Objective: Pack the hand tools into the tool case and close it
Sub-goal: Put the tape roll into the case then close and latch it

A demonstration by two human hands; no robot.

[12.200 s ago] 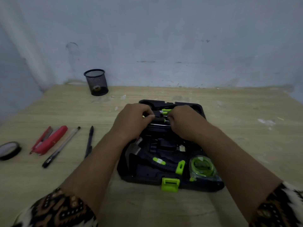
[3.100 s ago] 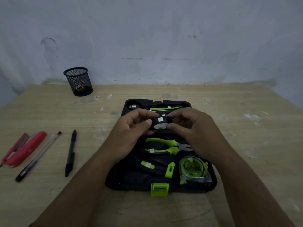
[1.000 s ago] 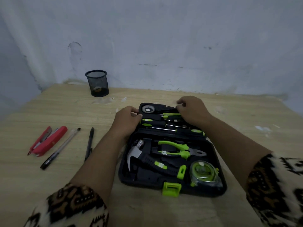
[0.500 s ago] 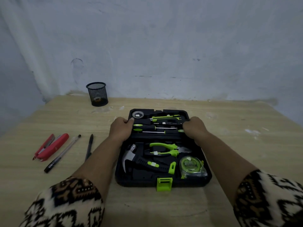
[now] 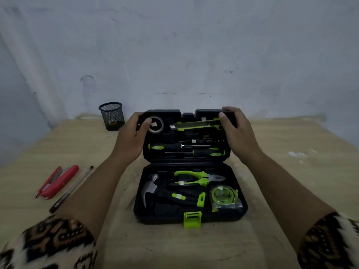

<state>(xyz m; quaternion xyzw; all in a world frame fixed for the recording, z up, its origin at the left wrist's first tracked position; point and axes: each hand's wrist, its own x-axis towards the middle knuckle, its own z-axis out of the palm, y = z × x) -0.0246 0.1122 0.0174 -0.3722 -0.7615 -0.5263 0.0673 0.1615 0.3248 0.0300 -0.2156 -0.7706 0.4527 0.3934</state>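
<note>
matt black plastic tool case [image 5: 190, 218], shiny metal hammer head [image 5: 150, 188], pale wood-grain table [image 5: 281, 181], black wire-mesh cup [image 5: 112, 116]

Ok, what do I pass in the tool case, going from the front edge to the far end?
latch → tape measure → pliers → screwdrivers → knife

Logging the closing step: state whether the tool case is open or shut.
Open: left hand and right hand hold its lid raised; hammer lies exposed; green latch unfastened.
</note>
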